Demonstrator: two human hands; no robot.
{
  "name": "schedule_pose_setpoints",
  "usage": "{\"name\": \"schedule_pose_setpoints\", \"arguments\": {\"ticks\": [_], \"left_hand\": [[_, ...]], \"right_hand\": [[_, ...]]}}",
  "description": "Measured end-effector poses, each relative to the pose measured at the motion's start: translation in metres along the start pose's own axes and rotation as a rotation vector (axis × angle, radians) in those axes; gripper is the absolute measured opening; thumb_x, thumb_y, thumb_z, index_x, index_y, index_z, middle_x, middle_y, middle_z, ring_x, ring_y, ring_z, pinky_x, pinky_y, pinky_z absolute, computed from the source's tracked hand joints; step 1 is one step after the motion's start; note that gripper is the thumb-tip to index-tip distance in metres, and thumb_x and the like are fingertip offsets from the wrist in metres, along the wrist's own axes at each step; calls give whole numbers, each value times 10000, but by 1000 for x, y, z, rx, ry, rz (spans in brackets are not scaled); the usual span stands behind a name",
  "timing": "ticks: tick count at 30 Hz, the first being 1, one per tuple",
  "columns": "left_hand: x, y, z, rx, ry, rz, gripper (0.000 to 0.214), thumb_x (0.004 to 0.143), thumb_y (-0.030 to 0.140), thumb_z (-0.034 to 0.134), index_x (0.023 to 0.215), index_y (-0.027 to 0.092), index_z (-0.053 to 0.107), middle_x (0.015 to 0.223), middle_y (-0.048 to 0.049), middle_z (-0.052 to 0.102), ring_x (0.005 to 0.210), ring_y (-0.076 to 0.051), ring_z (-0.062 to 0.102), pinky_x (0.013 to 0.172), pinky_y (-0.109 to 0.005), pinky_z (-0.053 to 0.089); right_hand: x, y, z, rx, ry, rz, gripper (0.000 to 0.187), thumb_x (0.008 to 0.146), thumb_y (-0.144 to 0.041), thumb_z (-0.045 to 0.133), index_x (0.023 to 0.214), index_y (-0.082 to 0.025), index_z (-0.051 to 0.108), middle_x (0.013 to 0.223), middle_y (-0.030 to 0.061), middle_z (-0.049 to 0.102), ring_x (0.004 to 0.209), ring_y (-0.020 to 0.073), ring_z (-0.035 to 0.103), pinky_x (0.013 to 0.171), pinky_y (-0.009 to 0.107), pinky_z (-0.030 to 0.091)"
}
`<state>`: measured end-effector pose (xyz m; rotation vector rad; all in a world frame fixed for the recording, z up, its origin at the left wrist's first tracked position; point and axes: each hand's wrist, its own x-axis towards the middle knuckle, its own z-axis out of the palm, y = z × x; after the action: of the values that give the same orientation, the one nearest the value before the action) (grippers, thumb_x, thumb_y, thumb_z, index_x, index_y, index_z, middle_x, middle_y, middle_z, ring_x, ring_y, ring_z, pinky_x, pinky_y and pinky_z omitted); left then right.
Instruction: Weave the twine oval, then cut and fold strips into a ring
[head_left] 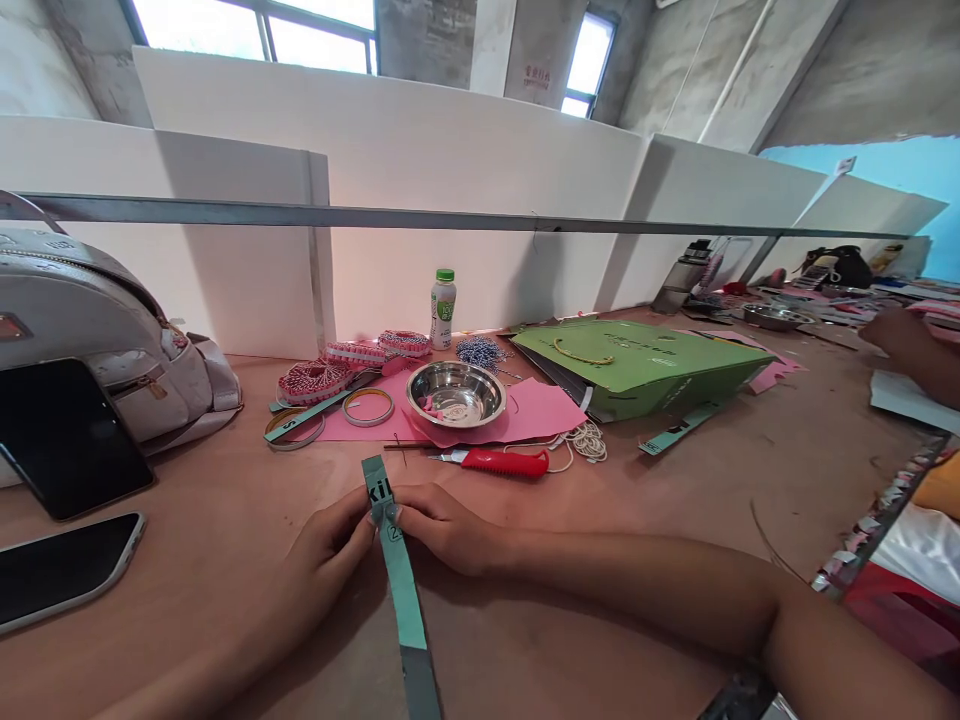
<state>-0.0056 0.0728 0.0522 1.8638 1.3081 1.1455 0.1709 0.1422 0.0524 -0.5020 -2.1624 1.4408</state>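
Between my two hands is a long green paper strip [405, 590] with black printing near its upper end. My left hand [334, 535] pinches the strip from the left, thumb on its face. From the right, my right hand [442, 525] pinches it at about the same height, the two thumbs nearly meeting. Below the hands the strip runs down past the frame's lower edge. Just beyond lie a red-handled awl or cutter [502, 462] and a steel bowl [456, 395] on pink paper [540, 410]; small pink bits are in the bowl.
Rolls of tape [367, 406], red-and-white trim [315, 382], white cord [586, 442] and a bottle [443, 308] stand beyond. A green paper bag [645, 360] lies right. Phones [67, 565] and a backpack [75, 300] are left. Another person's hand [911, 345] shows far right.
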Motion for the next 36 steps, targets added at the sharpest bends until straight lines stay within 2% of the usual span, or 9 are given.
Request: {"name": "schedule_pose_setpoints", "arguments": {"ticks": [4,7,10,13,19,23,26,30,36], "left_hand": [[-5,1,2,288,29,78,283,974,320,412,835,207,631,617,20,626,568,-167,548,530,-244,392],[-9,4,5,526,103,209,293,952,245,412,675,212,504,493,40,495,505,-154,450,522,-252,306],[-9,5,7,637,138,281,308,926,185,411,620,213,421,478,46,464,473,-138,375,546,-264,292],[-6,0,5,562,102,254,284,937,214,413,665,209,493,506,38,499,493,-142,415,546,-259,310],[-1,0,-5,155,-90,29,355,991,372,367,867,186,643,698,6,635,629,-159,549,586,-238,427],[2,5,-9,70,-82,-21,383,972,411,383,845,181,662,726,-4,658,693,-183,593,652,-259,470],[2,3,-8,81,-70,-17,379,969,410,384,807,185,643,721,-2,654,665,-175,577,632,-256,455],[-4,-5,-3,237,-24,28,405,975,400,364,694,187,564,588,12,541,551,-152,484,541,-246,368],[-8,-10,1,397,-7,128,332,968,309,396,692,196,543,571,12,528,555,-158,485,561,-261,333]], "right_hand": [[-1,-2,1,-49,-15,-27,242,968,-267,419,820,-178,588,825,12,601,813,165,523,791,278,437],[-3,-2,2,-99,-1,-50,190,920,-210,434,765,-178,539,749,-12,554,727,142,483,692,249,401],[-4,-3,2,-154,24,-48,172,881,-179,465,711,-184,483,669,-36,475,655,123,423,619,235,353],[-3,-4,2,-86,-2,-45,205,921,-216,463,740,-176,549,712,-25,513,708,136,474,675,240,401],[0,-5,0,-16,51,-71,252,988,-301,443,898,-174,640,880,22,623,857,171,550,848,291,459],[1,-6,-1,-3,32,-50,263,990,-318,455,913,-173,660,904,30,643,899,182,557,866,299,463],[2,-6,-1,-1,10,-19,280,985,-325,465,853,-167,656,823,17,617,849,177,540,813,290,466],[0,-7,-1,-4,-17,-3,288,978,-319,464,805,-166,636,774,9,585,806,172,521,758,279,458],[-3,-5,1,-37,-11,-6,207,944,-262,493,781,-171,583,729,-13,529,736,145,479,690,247,420]]}}
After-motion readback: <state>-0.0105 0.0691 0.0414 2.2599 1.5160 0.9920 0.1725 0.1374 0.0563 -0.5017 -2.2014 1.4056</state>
